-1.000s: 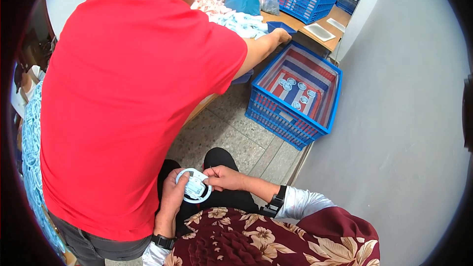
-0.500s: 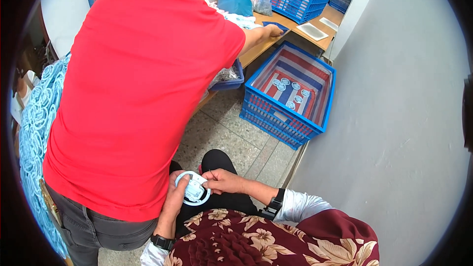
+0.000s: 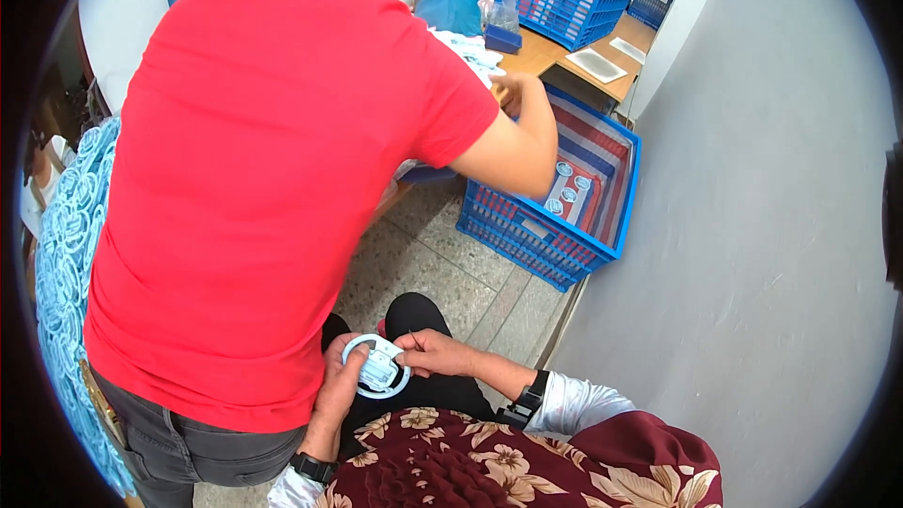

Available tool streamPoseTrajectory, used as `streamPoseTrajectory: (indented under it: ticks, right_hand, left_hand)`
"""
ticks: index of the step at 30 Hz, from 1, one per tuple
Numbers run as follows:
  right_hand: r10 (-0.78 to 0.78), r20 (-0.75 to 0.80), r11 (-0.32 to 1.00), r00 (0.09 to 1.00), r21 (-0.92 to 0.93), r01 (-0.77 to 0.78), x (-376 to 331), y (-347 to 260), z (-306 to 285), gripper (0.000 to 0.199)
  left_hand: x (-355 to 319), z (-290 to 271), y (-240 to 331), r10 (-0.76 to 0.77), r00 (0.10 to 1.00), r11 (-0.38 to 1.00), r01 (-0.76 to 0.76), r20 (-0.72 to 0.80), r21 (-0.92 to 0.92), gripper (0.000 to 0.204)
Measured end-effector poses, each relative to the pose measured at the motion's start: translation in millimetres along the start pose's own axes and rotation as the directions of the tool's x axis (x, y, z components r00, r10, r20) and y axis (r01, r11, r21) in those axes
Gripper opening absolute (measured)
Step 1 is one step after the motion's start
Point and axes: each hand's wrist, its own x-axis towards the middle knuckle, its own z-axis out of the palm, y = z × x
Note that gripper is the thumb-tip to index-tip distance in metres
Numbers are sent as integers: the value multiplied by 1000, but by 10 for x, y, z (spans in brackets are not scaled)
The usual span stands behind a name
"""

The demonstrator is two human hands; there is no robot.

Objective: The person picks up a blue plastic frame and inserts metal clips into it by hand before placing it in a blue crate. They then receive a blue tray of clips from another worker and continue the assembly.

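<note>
A pale blue toy steering wheel [image 3: 379, 370] lies over my lap, its round rim enclosing a central panel. My left hand [image 3: 336, 384] grips its left side, thumb across the rim. At the upper right of the rim, my right hand [image 3: 440, 355] is closed in a pinch. From its fingers pokes the tip of a thin dark tool [image 3: 410, 336], too small to make out fully. My right fingertips meet the wheel's edge.
A co-worker in a red shirt [image 3: 245, 188] bends close on my left, one arm over a blue crate [image 3: 531, 245] holding several pale blue pieces [image 3: 569, 195]. A grey wall [image 3: 771, 188] bounds the right. More pale blue rings [image 3: 71, 245] are heaped far left.
The co-worker's arm has drawn back and bent over the crate; a small dark blue box now stands on the table. My hands and the wheel have shifted slightly right and down.
</note>
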Motion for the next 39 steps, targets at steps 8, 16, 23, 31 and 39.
streamPoseTrajectory:
  ticks: [8, 16, 23, 31, 39]
  right_hand:
    - [20, 0, 1000, 1000, 18, -20, 21, -77, -47, 22]
    - [20, 31, 1000, 999, 11, -21, 30, -45, -45, 25]
    - [11, 8, 997, 1000, 70, -12, 76, 94, -20, 24]
    - [7, 4, 997, 1000, 79, -7, 64, -1, 23, 23]
    - [33, -11, 999, 999, 41, -32, 13, -38, 6, 24]
  left_hand:
    - [20, -19, 51, -6, 1000, 1000, 6, -5, 4, 21]
    - [5, -1, 51, 18, 999, 1000, -18, -28, 5, 20]
    - [-23, 22, 139, 107, 993, 991, -102, -53, 92, 29]
    - [14, -12, 42, 109, 991, 985, -96, -83, 142, 30]
    - [38, 22, 19, 130, 989, 982, -119, -71, 143, 29]
